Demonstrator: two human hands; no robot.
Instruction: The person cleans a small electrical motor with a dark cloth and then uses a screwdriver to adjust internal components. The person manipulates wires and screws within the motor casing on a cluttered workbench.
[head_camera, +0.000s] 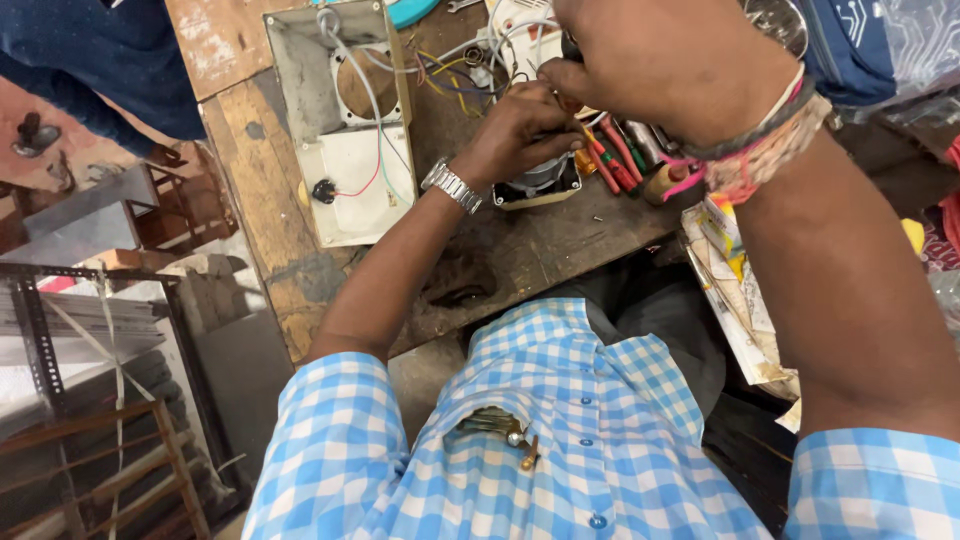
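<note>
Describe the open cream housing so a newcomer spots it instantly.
On the worn wooden workbench, look beyond the left hand with the metal wristwatch. The cream rectangular housing lies open; unlike the red-handled tools, it has a round opening and loose coloured wires.

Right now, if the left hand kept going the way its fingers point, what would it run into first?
The left hand points up and right over the small motor. First in line looks like the right hand, gripping a tool just beyond it; depth is unclear.
</note>
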